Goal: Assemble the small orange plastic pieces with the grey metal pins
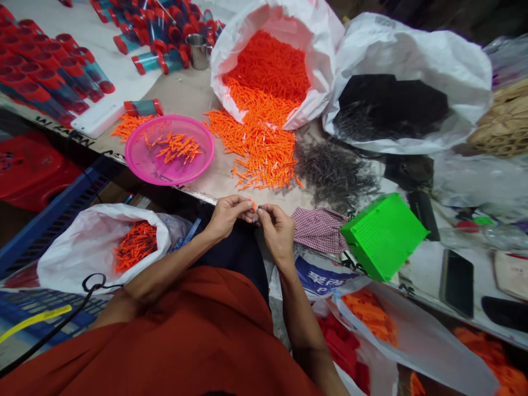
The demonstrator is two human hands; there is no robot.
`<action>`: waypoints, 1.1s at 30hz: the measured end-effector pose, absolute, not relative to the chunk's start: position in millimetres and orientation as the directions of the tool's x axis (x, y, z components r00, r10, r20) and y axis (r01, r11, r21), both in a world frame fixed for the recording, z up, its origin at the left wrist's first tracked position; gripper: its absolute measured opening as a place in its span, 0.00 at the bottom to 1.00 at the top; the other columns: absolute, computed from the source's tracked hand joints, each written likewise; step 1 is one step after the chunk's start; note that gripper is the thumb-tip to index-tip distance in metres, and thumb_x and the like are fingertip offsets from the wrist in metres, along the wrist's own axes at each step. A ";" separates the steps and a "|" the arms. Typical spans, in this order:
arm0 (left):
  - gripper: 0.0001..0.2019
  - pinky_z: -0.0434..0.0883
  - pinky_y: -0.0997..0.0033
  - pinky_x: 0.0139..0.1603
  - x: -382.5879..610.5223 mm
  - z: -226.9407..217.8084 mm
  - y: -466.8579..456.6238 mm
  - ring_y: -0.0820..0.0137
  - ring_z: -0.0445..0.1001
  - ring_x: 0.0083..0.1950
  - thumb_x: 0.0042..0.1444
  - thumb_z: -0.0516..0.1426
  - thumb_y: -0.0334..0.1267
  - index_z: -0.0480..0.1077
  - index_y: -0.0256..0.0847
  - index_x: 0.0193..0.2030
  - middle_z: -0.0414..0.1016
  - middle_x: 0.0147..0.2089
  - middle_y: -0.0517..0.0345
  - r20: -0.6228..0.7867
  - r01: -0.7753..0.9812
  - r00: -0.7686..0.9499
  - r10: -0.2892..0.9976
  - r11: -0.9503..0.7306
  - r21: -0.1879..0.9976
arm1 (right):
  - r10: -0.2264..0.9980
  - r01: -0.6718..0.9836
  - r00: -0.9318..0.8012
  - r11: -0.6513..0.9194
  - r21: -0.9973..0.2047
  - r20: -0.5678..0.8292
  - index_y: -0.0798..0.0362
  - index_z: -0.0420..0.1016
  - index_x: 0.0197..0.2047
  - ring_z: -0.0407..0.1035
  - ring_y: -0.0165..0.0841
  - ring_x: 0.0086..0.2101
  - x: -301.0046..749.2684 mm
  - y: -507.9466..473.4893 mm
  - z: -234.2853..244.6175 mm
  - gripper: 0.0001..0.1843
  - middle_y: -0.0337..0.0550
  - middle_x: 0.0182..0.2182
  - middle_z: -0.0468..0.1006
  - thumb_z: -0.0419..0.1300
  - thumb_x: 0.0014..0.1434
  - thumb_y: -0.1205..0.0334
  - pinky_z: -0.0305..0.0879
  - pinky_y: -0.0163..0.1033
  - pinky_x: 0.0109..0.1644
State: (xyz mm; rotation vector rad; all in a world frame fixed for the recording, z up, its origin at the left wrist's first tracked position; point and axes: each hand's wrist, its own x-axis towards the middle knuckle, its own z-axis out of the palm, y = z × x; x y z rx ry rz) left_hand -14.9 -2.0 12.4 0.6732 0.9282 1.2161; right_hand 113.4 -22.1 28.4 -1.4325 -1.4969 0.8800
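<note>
My left hand (229, 216) pinches a small orange plastic piece (253, 205) between thumb and fingertips, just off the table's front edge. Close against it, my right hand (277, 230) is closed too, its thumb and forefinger pressed together. Whatever those right fingertips hold is too small to make out. Beyond my hands, a heap of similar orange pieces (264, 157) spills from a white sack (325, 33). To its right lies a pile of thin dark pieces (336, 173), in front of a second white sack (416, 47). A pink basket (138, 140) at the left carries some orange pieces.
A green basket (383, 236) and a checked cloth (319, 230) lie to my right, a phone (457, 283) farther out. Red-capped tubes (53, 71) and a metal cup (198, 52) stand at the back left. A white bag (78, 247) of orange-and-dark pieces sits below left.
</note>
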 end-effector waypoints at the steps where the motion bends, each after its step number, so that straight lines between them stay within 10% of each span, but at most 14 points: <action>1: 0.12 0.71 0.76 0.24 -14.7 12.6 -2.0 0.76 0.71 0.21 0.42 0.64 0.41 0.71 0.33 0.26 0.74 0.22 0.58 -0.233 -0.482 0.080 0.969 0.243 0.842 | 0.992 0.400 0.031 0.103 -0.911 0.126 0.53 0.75 0.35 0.71 0.30 0.29 113.9 -22.5 28.2 0.10 0.40 0.29 0.79 0.56 0.56 0.57 0.67 0.34 0.33; 33: 0.11 0.71 0.75 0.26 -14.1 12.7 -7.0 0.75 0.72 0.22 0.44 0.63 0.42 0.73 0.34 0.28 0.74 0.22 0.59 -0.194 -0.416 0.059 0.979 0.201 0.887 | 0.995 0.417 -0.020 0.098 -0.904 0.099 0.54 0.75 0.31 0.68 0.28 0.25 124.6 -18.1 35.7 0.09 0.37 0.24 0.76 0.57 0.54 0.58 0.64 0.33 0.31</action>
